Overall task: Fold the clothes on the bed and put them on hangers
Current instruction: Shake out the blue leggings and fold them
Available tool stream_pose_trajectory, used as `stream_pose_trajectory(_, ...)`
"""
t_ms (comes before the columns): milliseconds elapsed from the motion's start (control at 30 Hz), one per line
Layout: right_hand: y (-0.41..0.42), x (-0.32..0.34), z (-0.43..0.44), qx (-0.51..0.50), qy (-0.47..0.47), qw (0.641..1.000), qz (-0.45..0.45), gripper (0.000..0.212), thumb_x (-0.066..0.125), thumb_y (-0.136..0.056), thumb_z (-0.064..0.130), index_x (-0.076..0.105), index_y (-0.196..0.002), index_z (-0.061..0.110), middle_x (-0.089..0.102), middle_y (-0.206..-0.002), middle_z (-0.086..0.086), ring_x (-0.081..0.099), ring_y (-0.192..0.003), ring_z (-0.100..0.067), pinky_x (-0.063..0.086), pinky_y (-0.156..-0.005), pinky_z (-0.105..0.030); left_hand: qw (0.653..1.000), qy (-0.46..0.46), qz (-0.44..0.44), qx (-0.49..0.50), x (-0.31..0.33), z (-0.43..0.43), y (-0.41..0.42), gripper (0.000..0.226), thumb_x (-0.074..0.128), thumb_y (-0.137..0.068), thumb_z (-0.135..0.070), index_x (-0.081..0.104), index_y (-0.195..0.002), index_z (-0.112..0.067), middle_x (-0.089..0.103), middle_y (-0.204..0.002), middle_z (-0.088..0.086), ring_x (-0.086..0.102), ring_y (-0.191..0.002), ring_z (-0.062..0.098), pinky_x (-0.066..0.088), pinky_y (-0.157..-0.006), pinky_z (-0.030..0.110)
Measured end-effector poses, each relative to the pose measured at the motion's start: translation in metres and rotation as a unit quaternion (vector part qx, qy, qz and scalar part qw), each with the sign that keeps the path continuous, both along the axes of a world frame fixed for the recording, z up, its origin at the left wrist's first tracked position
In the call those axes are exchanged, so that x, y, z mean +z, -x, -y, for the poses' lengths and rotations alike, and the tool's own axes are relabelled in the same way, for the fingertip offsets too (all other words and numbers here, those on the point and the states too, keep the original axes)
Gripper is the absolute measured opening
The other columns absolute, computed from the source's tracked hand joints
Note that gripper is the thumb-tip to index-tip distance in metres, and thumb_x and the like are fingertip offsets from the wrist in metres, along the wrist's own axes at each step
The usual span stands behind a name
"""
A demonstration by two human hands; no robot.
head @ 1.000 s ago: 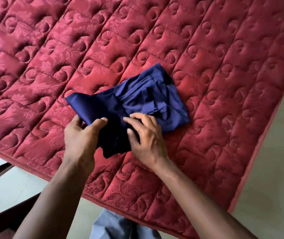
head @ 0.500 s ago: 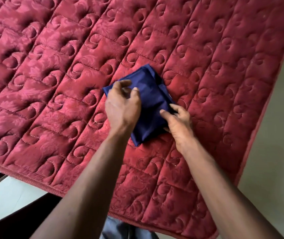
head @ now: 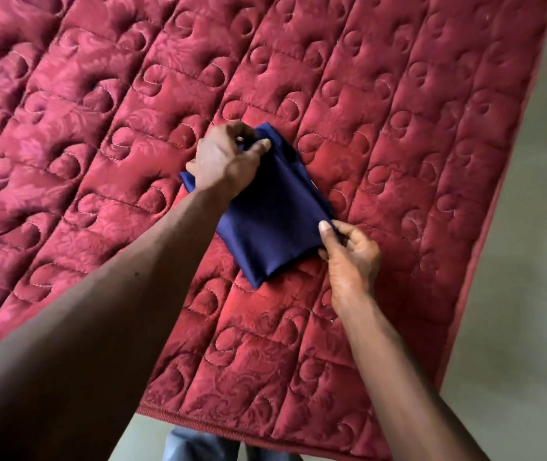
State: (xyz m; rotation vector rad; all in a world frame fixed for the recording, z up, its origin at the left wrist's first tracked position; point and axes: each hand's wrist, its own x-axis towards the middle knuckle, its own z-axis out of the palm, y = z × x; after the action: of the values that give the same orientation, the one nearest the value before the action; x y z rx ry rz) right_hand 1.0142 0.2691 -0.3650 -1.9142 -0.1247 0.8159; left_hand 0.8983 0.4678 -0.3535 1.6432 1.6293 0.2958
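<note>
A dark blue garment (head: 273, 217) lies folded into a compact rectangle on the red quilted bed (head: 99, 111). My left hand (head: 225, 158) pinches the garment's far corner between thumb and fingers. At the near right corner, my right hand (head: 348, 251) grips the cloth's edge with the thumb on top. No hanger is in view.
The bed's near edge (head: 249, 435) runs across the bottom, and its right edge (head: 511, 181) slopes down the right side. Pale floor (head: 531, 327) lies beyond both. A bit of blue trouser leg (head: 192, 447) shows below the near edge.
The loose, spread garment has been folded over into a small rectangle. My left hand moved from the near left edge up to the far corner; my right hand shifted to the near right corner.
</note>
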Motion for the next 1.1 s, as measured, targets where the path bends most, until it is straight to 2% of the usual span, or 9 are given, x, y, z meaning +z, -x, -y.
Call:
stream_pose_trajectory(200, -0.015, -0.009, -0.009, -0.052, 0.074, 0.989, 0.12, 0.03, 0.064, -0.09, 0.051, 0.072, -0.094, 0.022, 0.073, -0.08, 0.003, 0.073, -0.07, -0.015, 0.061, -0.079, -0.048, 0.998, 0.0, 0.049, 0.05, -0.003, -0.01, 0.006, 0.041, 0.061, -0.079, -0.076, 0.063, -0.102, -0.043, 0.067, -0.102, -0.019, 0.066, -0.106, 0.012, 0.052, -0.101, 0.047)
stream_pose_trajectory(367, -0.006, 0.003, -0.023, 0.091, 0.124, 0.96, 0.235, 0.072, 0.054, -0.08, 0.071, 0.062, -0.132, 0.021, 0.067, -0.124, -0.003, 0.062, -0.112, -0.021, 0.048, -0.103, -0.043, 0.98, -0.096, 0.022, 0.172, -0.001, 0.028, 0.049, 0.052, 0.065, -0.089, -0.057, 0.058, -0.13, -0.027, 0.061, -0.127, 0.002, 0.057, -0.123, 0.025, 0.043, -0.104, 0.042)
stream_pose_trajectory(467, -0.017, 0.005, -0.051, 0.225, 0.251, 0.909, 0.246, 0.093, 0.06, -0.066, 0.081, 0.057, -0.136, 0.02, 0.064, -0.13, -0.012, 0.057, -0.122, -0.033, 0.043, -0.108, -0.044, 0.974, 0.028, 0.068, 0.216, -0.018, 0.066, 0.073, 0.056, 0.075, -0.083, -0.052, 0.062, -0.125, -0.018, 0.069, -0.111, -0.002, 0.068, -0.109, 0.023, 0.051, -0.098, 0.036)
stream_pose_trajectory(567, -0.028, 0.014, -0.076, 0.278, 0.278, 0.912, 0.116, 0.072, 0.088, -0.073, 0.046, 0.06, -0.13, 0.011, 0.067, -0.125, -0.014, 0.065, -0.111, -0.027, 0.05, -0.094, -0.03, 0.971, 0.093, 0.121, 0.186, -0.021, 0.083, 0.082, 0.069, 0.079, -0.072, -0.053, 0.057, -0.13, -0.023, 0.072, -0.116, -0.004, 0.071, -0.106, 0.014, 0.057, -0.099, 0.043)
stream_pose_trajectory(667, -0.03, 0.03, -0.081, 0.237, 0.205, 0.948, -0.06, 0.011, 0.079, -0.084, 0.01, 0.071, -0.092, 0.012, 0.071, -0.092, -0.011, 0.066, -0.084, -0.026, 0.054, -0.076, -0.032, 0.992, 0.037, 0.072, 0.092, -0.002, 0.086, 0.079, 0.084, 0.082, -0.072, -0.042, 0.045, -0.145, -0.021, 0.057, -0.138, 0.007, 0.057, -0.126, 0.026, 0.049, -0.108, 0.048)
stream_pose_trajectory(733, -0.023, 0.046, -0.08, 0.201, 0.175, 0.948, -0.173, 0.009, 0.072, -0.086, 0.001, 0.07, -0.084, 0.01, 0.07, -0.084, -0.014, 0.066, -0.08, -0.03, 0.055, -0.076, -0.044, 0.999, -0.026, 0.02, -0.034, 0.016, 0.092, 0.079, 0.094, 0.078, -0.074, -0.044, 0.038, -0.155, -0.019, 0.043, -0.154, 0.009, 0.043, -0.141, 0.032, 0.043, -0.113, 0.051)
stream_pose_trajectory(867, -0.002, 0.078, -0.077, 0.186, 0.164, 0.944, -0.216, 0.014, 0.068, -0.086, -0.004, 0.067, -0.077, 0.006, 0.07, -0.067, -0.01, 0.066, -0.053, -0.021, 0.054, -0.05, -0.028, 0.975, -0.024, 0.046, -0.215, 0.047, 0.121, 0.076, 0.123, 0.063, -0.063, -0.073, 0.02, -0.165, -0.018, 0.026, -0.169, 0.01, 0.024, -0.157, 0.029, 0.036, -0.12, 0.054)
stream_pose_trajectory(1000, 0.035, 0.139, -0.078, 0.227, 0.108, 0.943, -0.218, 0.016, 0.063, -0.089, -0.004, 0.066, -0.077, 0.006, 0.068, -0.059, -0.005, 0.064, -0.048, -0.015, 0.051, -0.048, -0.023, 0.988, -0.095, 0.033, -0.115, 0.106, 0.156, 0.08, 0.117, 0.063, -0.069, -0.067, 0.015, -0.165, -0.021, 0.028, -0.169, 0.001, 0.032, -0.155, 0.022, 0.045, -0.113, 0.05)
stream_pose_trajectory(1100, 0.069, 0.22, -0.061, 0.283, 0.063, 0.905, -0.313, 0.015, 0.055, -0.093, 0.0, 0.067, -0.084, 0.004, 0.067, -0.072, -0.011, 0.064, -0.049, -0.015, 0.046, -0.041, -0.02, 0.98, -0.2, 0.021, -0.005, 0.181, 0.195, 0.094, 0.097, 0.075, -0.076, -0.035, 0.031, -0.162, -0.018, 0.045, -0.16, 0.001, 0.047, -0.145, 0.021, 0.048, -0.109, 0.046)
